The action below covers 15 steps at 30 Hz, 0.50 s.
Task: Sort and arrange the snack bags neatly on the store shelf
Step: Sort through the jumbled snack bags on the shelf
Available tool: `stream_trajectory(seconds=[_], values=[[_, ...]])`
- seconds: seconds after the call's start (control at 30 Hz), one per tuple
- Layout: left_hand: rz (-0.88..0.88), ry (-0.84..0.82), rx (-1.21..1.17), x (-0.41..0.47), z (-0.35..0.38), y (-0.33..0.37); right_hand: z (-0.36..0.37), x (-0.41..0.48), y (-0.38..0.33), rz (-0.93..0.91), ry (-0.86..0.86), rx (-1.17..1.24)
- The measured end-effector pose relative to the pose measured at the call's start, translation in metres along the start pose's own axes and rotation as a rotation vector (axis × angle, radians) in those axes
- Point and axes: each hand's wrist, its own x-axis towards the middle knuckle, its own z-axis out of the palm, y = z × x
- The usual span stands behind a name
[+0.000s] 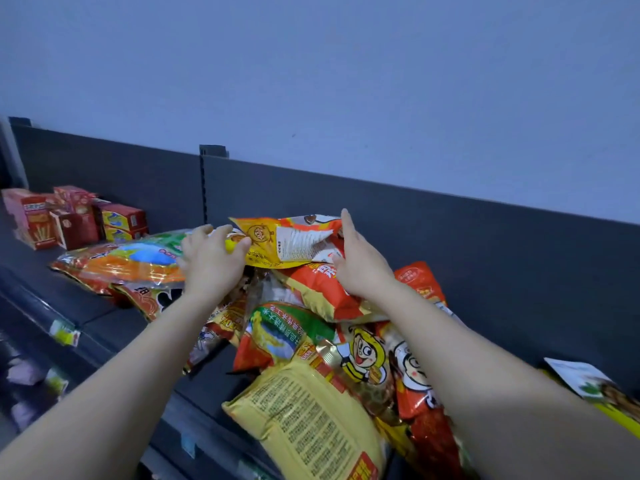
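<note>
So where's the crinkly yellow-and-orange foil snack bag [287, 242] sitting, and who's got hold of it?

re: it's on top of the messy pile of snack bags [311, 341] on the dark grey metal shelf [114, 320], close to the back panel. The left hand [211, 261] has its grip curled round the bag's left end, fingertips pinching the edge. The right hand [360, 261] is flatter, with fingers straight and laid against the right end, so that grip is spread rather than pinching.

Ok, and the rest of the shelf?

re: a pale yellow bag covered in small print [311, 420] lies at the front of the pile, with a red-and-gold bag with a cartoon face [367, 355] just behind it. An orange, green and blue foil bag [128, 261] lies flat to the left, just beside the left hand. Further left, red cardboard boxes [79, 220] stand in a cluster. A yellow price tag [64, 332] sits on the shelf's front edge.
</note>
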Motion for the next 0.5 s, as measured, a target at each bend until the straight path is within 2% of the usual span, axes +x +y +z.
stream_trajectory(seconds=[0.07,0.2,0.5], values=[[0.06,0.053,0.05,-0.002,0.0,0.009,-0.003,-0.002,0.007,0.019,-0.022,0.009],[0.299,0.127,0.165,-0.011,0.004,0.035,-0.018,-0.013,0.022,0.026,-0.03,-0.028],[0.608,-0.083,0.25,-0.059,0.034,0.108,-0.064,-0.072,0.081,0.085,0.039,-0.211]])
